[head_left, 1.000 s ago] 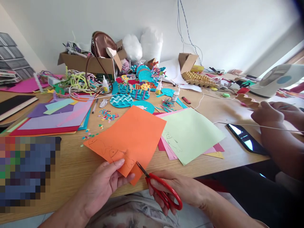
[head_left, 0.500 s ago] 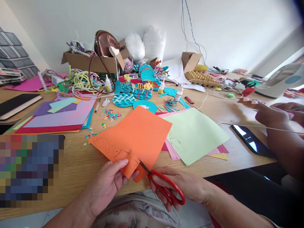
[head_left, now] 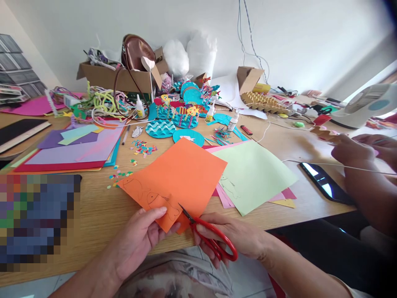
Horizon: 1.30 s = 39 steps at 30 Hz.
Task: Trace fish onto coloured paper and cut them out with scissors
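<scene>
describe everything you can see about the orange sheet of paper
The orange paper is a plain matte sheet, turned at an angle, its far part lying over the wooden table and the pink and green sheets. Fish outlines are drawn in pencil near its near corner. The left hand pinches that corner, lifting it off the table edge. The red scissors, in the right hand, have their blades at a cut in the near edge.
</scene>
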Each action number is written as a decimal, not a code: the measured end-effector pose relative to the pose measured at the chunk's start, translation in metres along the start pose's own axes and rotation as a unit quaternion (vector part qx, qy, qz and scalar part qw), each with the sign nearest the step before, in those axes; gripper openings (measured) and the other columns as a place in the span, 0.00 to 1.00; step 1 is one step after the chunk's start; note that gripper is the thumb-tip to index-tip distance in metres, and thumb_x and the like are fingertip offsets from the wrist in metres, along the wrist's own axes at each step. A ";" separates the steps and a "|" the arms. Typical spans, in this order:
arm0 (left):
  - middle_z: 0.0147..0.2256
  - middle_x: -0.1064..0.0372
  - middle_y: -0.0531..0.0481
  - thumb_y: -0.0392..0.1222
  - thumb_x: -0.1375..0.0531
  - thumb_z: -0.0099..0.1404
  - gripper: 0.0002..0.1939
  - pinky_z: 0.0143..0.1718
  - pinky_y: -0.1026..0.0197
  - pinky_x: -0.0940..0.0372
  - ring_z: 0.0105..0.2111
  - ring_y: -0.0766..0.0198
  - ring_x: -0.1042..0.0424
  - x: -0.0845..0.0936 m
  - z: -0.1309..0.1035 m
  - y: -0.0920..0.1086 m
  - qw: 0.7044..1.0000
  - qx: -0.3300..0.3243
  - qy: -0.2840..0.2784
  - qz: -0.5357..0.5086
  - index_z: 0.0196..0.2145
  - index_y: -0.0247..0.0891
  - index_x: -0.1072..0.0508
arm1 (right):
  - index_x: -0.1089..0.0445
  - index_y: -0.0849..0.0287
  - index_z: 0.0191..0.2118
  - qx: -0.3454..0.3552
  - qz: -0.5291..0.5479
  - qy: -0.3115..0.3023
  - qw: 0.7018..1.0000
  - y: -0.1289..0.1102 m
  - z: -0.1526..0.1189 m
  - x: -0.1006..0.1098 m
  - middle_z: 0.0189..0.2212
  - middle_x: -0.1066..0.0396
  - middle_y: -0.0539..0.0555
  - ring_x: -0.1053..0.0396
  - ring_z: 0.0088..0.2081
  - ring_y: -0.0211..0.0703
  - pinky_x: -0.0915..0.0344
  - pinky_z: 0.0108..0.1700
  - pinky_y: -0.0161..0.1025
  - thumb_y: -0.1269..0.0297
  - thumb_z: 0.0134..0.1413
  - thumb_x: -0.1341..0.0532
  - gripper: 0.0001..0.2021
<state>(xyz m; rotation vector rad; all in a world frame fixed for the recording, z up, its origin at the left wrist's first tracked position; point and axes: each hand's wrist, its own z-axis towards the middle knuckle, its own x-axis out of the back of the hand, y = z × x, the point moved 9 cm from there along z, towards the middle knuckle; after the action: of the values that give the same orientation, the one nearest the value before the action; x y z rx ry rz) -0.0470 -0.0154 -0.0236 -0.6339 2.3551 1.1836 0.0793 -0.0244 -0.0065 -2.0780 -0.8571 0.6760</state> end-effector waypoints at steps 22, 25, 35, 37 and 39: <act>0.42 0.27 0.44 0.30 0.42 0.59 0.12 0.39 0.53 0.29 0.39 0.57 0.26 0.003 0.001 0.001 0.999 -0.015 -0.007 0.030 0.42 0.36 0.29 | 0.40 0.60 0.29 0.020 -0.033 0.045 0.998 0.004 0.001 0.001 0.16 0.40 0.44 0.41 0.16 0.29 0.48 0.18 0.27 0.46 0.57 0.49 0.20; 0.43 0.27 0.44 0.31 0.41 0.58 0.15 0.38 0.54 0.29 0.38 0.57 0.26 0.001 0.001 0.004 0.999 -0.020 -0.016 0.030 0.44 0.37 0.29 | 0.39 0.61 0.31 0.035 -0.016 0.029 0.999 0.004 0.000 0.000 0.17 0.39 0.45 0.41 0.17 0.30 0.50 0.19 0.28 0.45 0.57 0.49 0.21; 0.44 0.27 0.45 0.35 0.39 0.57 0.21 0.41 0.59 0.31 0.45 0.55 0.29 -0.004 0.003 0.005 0.998 -0.041 -0.026 0.045 0.50 0.37 0.31 | 0.36 0.62 0.31 0.019 -0.012 0.036 0.999 0.007 -0.011 0.002 0.16 0.39 0.46 0.40 0.16 0.30 0.49 0.19 0.28 0.43 0.55 0.49 0.23; 0.45 0.28 0.45 0.34 0.40 0.57 0.20 0.42 0.59 0.32 0.46 0.55 0.29 -0.006 0.003 0.006 0.997 -0.044 -0.035 0.044 0.49 0.36 0.31 | 0.36 0.62 0.31 0.022 -0.010 0.033 0.999 0.005 -0.009 0.002 0.16 0.39 0.46 0.41 0.16 0.30 0.50 0.18 0.28 0.44 0.56 0.49 0.22; 0.45 0.28 0.45 0.34 0.41 0.59 0.17 0.43 0.60 0.33 0.46 0.57 0.29 -0.008 0.002 0.006 0.997 -0.044 -0.047 0.042 0.47 0.36 0.30 | 0.37 0.61 0.31 0.020 -0.004 0.025 0.999 0.004 -0.007 0.001 0.16 0.39 0.45 0.42 0.15 0.29 0.51 0.18 0.28 0.44 0.55 0.49 0.22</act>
<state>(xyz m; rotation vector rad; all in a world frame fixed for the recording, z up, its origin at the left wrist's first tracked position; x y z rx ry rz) -0.0440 -0.0093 -0.0166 -0.5007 2.2812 1.3300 0.0859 -0.0281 -0.0060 -2.0465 -0.8174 0.6288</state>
